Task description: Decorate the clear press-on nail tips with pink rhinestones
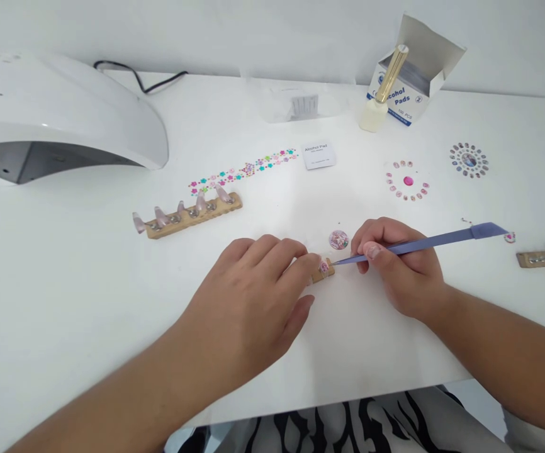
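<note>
At the far left of the white table (55,302) stands one glossy white nail lamp (88,113), its curved shell open in front, with one black cable (143,83) behind. To its right and nearer lies one wooden nail stand (194,217), a narrow bar carrying five long, translucent pinkish nails. Just beyond runs a slanting band of small flower decorations (244,171) in pink, teal and green, too many to count surely.

The left hand (253,299) reaches in from the near left, fingers bent and close together, thumb apart below. Its forefinger touches the left part of a short wooden holder (330,270), which lies between the hands; one decorated nail (324,268) shows there, the rest being covered by the hand, so its full grip cannot be told.

Beyond lie one paper alcohol pad packet (318,155), one clear plastic package (301,106) and, nearer, one round patterned disc (338,240). The right hand (402,267) pinches one pair of slim purple-blue tweezers (433,242), thumb against forefinger, the tip beside the nail.

Farther back, one gold-capped bottle (376,113) partly blocks one open cardboard alcohol pads box (404,94). Rightward are two rings of tiny decorations (421,194), and another wooden bar (544,258), cut off at the right edge.
</note>
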`<state>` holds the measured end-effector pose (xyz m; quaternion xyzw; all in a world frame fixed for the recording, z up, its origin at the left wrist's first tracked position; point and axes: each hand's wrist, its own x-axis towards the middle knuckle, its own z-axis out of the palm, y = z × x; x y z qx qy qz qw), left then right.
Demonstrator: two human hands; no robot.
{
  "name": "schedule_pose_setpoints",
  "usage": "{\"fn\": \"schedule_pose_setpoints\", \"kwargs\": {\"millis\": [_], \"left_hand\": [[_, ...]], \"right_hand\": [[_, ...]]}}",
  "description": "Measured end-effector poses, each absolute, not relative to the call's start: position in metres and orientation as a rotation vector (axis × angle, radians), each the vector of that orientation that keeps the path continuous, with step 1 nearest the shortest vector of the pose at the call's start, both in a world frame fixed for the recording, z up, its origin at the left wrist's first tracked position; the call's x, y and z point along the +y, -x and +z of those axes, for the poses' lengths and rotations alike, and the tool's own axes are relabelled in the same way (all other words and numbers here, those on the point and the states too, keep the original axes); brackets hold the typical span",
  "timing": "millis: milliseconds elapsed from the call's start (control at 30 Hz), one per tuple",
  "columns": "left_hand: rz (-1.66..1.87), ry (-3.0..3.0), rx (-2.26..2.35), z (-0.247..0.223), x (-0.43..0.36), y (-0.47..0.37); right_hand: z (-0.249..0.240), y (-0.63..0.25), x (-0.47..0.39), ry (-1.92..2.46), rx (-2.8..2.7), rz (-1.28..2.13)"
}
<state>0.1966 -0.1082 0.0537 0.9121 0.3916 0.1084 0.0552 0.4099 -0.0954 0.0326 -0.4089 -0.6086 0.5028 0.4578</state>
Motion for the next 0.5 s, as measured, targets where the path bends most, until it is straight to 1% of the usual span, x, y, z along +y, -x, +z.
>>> {"fn": "schedule_pose_setpoints", "kwargs": {"millis": [500], "left_hand": [[0.311, -2.756, 1.201, 0.0549, -0.1076, -0.1974]], "right_hand": [[0.0334, -0.4085, -0.0974, 1.117, -1.449, 1.324]]}}
